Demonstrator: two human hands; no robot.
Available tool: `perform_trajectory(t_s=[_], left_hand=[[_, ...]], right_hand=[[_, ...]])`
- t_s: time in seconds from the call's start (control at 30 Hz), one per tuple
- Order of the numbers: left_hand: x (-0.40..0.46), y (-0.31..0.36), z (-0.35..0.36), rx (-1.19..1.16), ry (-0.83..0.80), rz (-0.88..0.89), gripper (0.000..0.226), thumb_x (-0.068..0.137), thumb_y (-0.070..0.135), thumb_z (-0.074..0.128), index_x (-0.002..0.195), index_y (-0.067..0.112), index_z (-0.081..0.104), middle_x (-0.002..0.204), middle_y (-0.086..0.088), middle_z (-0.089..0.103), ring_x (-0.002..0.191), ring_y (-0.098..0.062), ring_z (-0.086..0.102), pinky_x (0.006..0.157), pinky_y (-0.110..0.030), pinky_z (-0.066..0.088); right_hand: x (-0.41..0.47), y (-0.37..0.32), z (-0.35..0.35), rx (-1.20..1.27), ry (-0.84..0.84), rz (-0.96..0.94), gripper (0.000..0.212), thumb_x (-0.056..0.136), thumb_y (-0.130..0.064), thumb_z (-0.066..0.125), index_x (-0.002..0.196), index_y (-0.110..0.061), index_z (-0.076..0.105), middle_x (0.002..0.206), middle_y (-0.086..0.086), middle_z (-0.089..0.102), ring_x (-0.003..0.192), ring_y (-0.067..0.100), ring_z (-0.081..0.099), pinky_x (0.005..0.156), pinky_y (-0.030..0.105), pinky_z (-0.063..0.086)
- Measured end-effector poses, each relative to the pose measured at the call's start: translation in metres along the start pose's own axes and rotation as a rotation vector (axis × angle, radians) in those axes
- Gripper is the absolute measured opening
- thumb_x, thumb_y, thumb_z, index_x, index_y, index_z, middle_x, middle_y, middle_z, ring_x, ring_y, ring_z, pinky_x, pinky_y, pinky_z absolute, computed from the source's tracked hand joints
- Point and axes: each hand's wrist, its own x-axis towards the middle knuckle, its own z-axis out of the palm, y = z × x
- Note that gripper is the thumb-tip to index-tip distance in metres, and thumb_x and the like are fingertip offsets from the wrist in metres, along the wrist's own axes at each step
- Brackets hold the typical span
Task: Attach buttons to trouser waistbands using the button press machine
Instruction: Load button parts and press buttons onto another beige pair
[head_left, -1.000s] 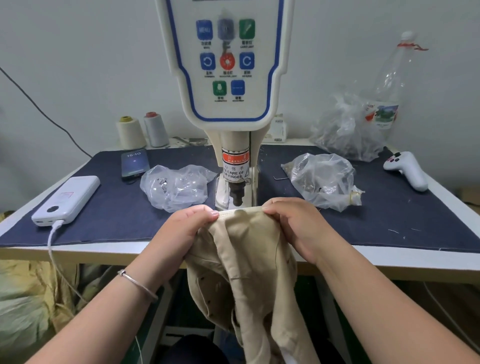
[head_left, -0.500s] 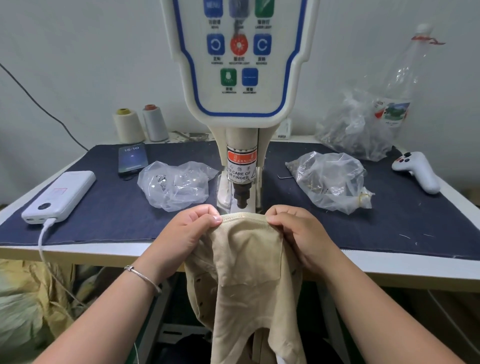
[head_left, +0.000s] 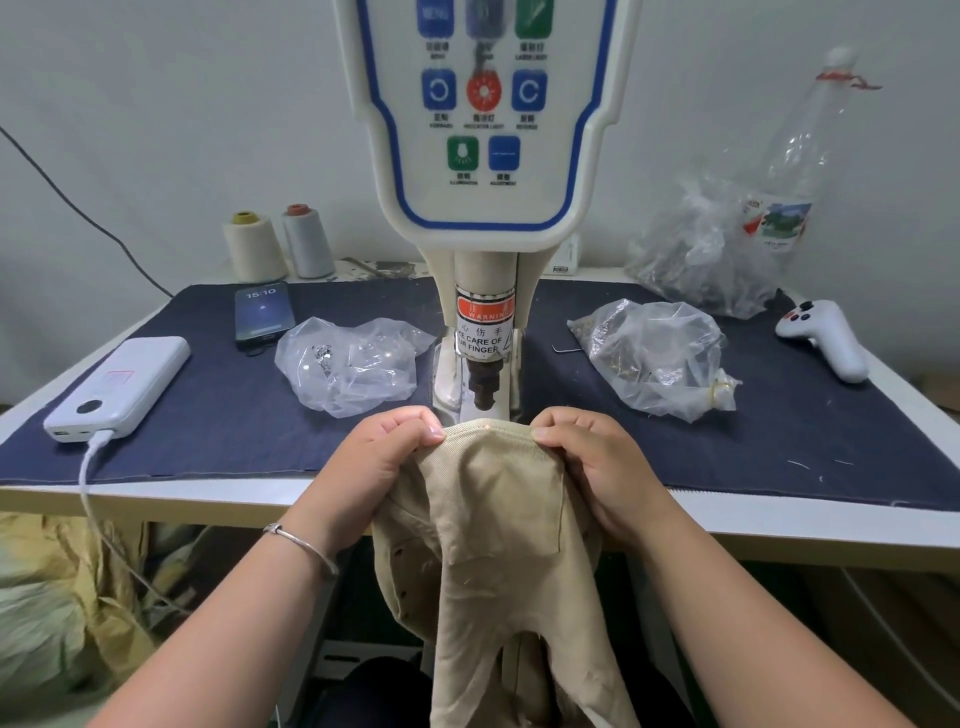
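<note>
Beige trousers (head_left: 498, 525) hang off the table's front edge, their waistband stretched just below the dark punch (head_left: 483, 387) of the button press machine (head_left: 485, 156). My left hand (head_left: 384, 457) pinches the waistband's left end with curled fingers. My right hand (head_left: 597, 462) grips the right end the same way. A tiny light spot lies on the waistband edge between the hands. The die under the fabric is hidden.
Two clear bags (head_left: 353, 364) (head_left: 654, 358) of small metal parts flank the machine on a dark blue cloth (head_left: 218, 415). A phone (head_left: 262, 314), a white power bank (head_left: 122, 387) with cable, two thread cones (head_left: 254, 247), a white controller (head_left: 826, 338), a bottle (head_left: 795, 156) and another bag (head_left: 701, 254) stand around.
Both hands have carried the waistband slightly forward, closer under the punch. The view has tilted down a little.
</note>
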Motion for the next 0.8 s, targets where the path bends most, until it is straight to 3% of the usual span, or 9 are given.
perform_trajectory(t_s=[0.3,0.5,0.8], left_hand=[[0.0010,-0.0015,-0.0031,0.006,-0.007,-0.012,0.014,0.070,0.034,0.059,0.062,0.023,0.056,0.062,0.007,0.043,0.059,-0.007,0.039,0.059,-0.027,0.032],[-0.0002,-0.0008,-0.0025,-0.015,-0.004,-0.010,0.015,0.065,0.036,0.061,0.062,0.022,0.058,0.061,0.008,0.045,0.059,-0.006,0.041,0.060,-0.027,0.033],[0.0001,0.0000,-0.0022,-0.027,-0.004,-0.033,0.015,0.074,0.023,0.055,0.059,0.022,0.056,0.059,0.007,0.044,0.055,-0.007,0.040,0.054,-0.022,0.034]], right_hand=[[0.0014,0.0007,-0.0004,0.045,0.020,0.012,0.017,0.075,-0.015,0.055,0.059,-0.011,0.061,0.057,0.000,0.050,0.055,0.009,0.043,0.052,0.018,0.037],[0.0016,0.0010,-0.0017,0.038,0.022,0.014,0.016,0.074,-0.015,0.055,0.060,-0.011,0.060,0.057,0.001,0.049,0.056,0.009,0.043,0.053,0.018,0.038],[0.0014,0.0003,-0.0009,0.052,0.022,0.031,0.016,0.074,-0.015,0.054,0.059,-0.011,0.061,0.057,0.002,0.048,0.055,0.010,0.041,0.052,0.020,0.036]])
